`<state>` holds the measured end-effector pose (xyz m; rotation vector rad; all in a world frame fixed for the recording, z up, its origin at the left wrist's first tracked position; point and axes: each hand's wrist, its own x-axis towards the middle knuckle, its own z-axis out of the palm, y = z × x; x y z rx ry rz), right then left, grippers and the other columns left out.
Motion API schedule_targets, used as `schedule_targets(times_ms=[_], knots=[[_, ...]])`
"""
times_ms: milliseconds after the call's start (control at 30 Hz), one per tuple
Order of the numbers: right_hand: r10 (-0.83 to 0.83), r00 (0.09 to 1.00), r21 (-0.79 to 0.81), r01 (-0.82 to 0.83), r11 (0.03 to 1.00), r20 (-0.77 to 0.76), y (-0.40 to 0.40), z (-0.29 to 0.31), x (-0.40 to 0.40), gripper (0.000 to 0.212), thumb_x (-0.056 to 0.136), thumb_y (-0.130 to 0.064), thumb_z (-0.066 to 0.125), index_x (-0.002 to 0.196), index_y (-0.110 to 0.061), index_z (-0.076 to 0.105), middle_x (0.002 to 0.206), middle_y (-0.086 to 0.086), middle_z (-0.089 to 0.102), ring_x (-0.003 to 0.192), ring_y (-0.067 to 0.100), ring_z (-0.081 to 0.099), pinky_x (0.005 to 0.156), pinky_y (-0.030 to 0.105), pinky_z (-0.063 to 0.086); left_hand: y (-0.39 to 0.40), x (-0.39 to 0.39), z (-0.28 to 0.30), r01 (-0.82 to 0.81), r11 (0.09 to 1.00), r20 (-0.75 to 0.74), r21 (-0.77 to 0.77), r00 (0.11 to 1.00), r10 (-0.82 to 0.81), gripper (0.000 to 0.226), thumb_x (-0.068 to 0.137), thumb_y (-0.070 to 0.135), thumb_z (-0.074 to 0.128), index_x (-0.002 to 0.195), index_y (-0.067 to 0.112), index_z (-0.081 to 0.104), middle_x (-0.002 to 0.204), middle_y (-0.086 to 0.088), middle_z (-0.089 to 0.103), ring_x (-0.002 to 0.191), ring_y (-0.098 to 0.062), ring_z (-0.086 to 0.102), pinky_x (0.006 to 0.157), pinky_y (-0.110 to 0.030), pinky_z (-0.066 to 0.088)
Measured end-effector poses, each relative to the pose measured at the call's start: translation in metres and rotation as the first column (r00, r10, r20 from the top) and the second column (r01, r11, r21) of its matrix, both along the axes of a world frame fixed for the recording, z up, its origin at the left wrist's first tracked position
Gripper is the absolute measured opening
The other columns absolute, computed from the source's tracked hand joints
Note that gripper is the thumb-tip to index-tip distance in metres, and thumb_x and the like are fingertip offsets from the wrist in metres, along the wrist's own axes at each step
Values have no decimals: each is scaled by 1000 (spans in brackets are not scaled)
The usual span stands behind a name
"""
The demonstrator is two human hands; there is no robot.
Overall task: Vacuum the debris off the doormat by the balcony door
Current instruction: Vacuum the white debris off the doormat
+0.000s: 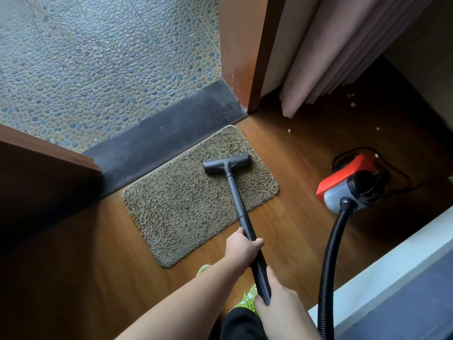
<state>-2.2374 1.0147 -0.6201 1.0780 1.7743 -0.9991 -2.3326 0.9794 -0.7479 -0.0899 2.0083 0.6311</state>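
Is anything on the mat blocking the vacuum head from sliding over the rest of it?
No, nothing visible does. The dark grey T-shaped vacuum head sits on the shaggy brown doormat, whose remaining pile lies bare.

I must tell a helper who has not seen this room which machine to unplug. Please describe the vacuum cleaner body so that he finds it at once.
Start at the pink curtain hanging right of the balcony doorway. Below it, on the wooden floor right of the doormat, sits the vacuum cleaner body. It alone is bright orange-red, and a black ribbed hose plugs into its front.
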Motion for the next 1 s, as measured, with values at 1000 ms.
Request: schedule_targets(times_ms=[1000], knots=[[223,972,-70,-218,974,74,-40,31,47,76,90,-43,43,151,-41,-2,125,0,59,114,16,57,96,25,43,-63,58,27,-128,987,112,-95,984,139,63,86,33,61,140,10,41,118,-3,61,91,-16,57,74,-23,49]])
